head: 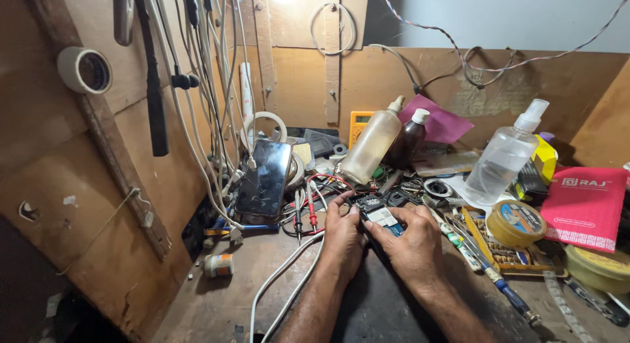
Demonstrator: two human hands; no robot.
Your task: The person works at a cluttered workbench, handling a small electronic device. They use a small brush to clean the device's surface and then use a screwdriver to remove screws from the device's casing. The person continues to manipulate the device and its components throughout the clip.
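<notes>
Holding the small opened black phone with exposed board point(379, 212), left hand point(342, 241) and right hand point(415, 246) each keep a closed grip on it, reassembly apparently undone.

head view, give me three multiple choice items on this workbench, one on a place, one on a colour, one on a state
1. Where does the smartphone stand?
A. propped upright left of the hands, among the hanging cables
B. flat under the spray bottle
C. in the right hand

2. What colour is the booklet at the right edge?
A. green
B. red-pink
C. black

3. How is the opened small device held?
A. lying untouched on the bench
B. by the left hand alone, lifted high
C. by both hands, low over the bench

Answers:
1 A, its dark screen leans by the white cables.
2 B, its cover is plainly red-pink.
3 C, the left hand and right hand both grip it, inner parts showing.
</notes>
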